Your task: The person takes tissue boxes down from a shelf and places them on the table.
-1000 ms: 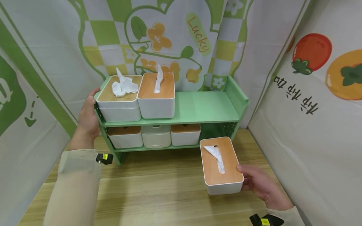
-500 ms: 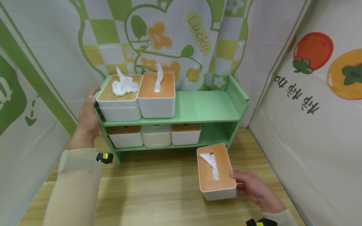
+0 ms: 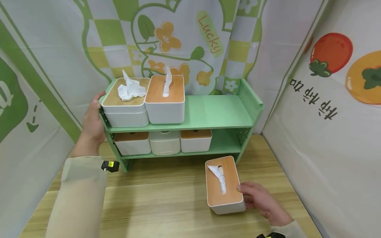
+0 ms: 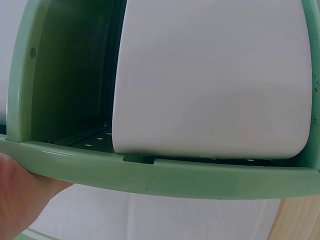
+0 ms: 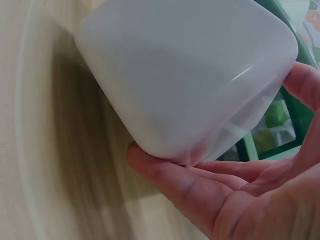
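Observation:
My right hand (image 3: 263, 201) grips a white tissue box (image 3: 224, 185) with a wood-look lid, thumb on the lid's right edge and fingers curled under its side. A folded tissue pokes from the slot. In the right wrist view the underside of the box (image 5: 185, 75) shows above the fingers (image 5: 170, 175), tilted over the wooden table. My left hand (image 3: 93, 120) holds the left side panel of a green two-tier shelf (image 3: 220, 110); its fingers are mostly hidden behind the panel. In the left wrist view that hand (image 4: 20, 195) sits at the green panel (image 4: 150, 177).
On the upper tier stand two tissue boxes, one with a crumpled tissue (image 3: 125, 115), one taller (image 3: 165, 112). The lower tier holds a wood-lidded box (image 3: 132, 145), a cream box (image 3: 165, 145) and another wood-lidded box (image 3: 195, 143). Printed cloth (image 3: 312, 148) walls surround the wooden table (image 3: 154, 195).
My right hand has brought the tissue box toward me and a little left, away from the shelf's lower right end. My left hand stays on the shelf's side.

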A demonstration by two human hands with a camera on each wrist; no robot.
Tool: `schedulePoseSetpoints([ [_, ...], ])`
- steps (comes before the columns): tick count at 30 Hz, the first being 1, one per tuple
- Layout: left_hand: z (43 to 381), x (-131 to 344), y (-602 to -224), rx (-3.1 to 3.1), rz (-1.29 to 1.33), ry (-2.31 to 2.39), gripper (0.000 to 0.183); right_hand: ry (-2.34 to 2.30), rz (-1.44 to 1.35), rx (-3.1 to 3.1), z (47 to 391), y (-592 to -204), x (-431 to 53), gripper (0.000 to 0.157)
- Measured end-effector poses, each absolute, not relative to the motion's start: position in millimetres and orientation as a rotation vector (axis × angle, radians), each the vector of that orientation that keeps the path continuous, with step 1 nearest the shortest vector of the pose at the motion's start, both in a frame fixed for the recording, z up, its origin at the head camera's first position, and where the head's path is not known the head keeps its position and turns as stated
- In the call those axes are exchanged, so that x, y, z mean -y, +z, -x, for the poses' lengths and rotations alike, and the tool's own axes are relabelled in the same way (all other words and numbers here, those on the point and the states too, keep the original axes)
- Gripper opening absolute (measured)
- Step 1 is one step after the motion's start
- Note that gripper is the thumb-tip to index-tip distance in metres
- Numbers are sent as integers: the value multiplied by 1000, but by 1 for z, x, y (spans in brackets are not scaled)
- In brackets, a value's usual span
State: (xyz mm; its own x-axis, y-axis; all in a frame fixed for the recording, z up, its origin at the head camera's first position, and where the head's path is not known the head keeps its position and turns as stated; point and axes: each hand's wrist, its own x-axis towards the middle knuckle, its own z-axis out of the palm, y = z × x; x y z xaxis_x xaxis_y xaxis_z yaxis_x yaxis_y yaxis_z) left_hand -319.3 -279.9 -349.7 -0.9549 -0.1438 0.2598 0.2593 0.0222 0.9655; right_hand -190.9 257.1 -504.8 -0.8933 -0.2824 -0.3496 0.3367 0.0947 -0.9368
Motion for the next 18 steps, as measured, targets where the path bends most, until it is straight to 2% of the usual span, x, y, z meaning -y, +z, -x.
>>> schedulePoseSetpoints([
  [8, 318, 281, -348, 2036, 117, -2011, 53, -1858, -56, -1917, 191, -515, -256, 74],
  [18, 319, 280, -349, 2014, 155, -2020, 53, -1917, -118, -1827, 188, -528, -263, 71],
])
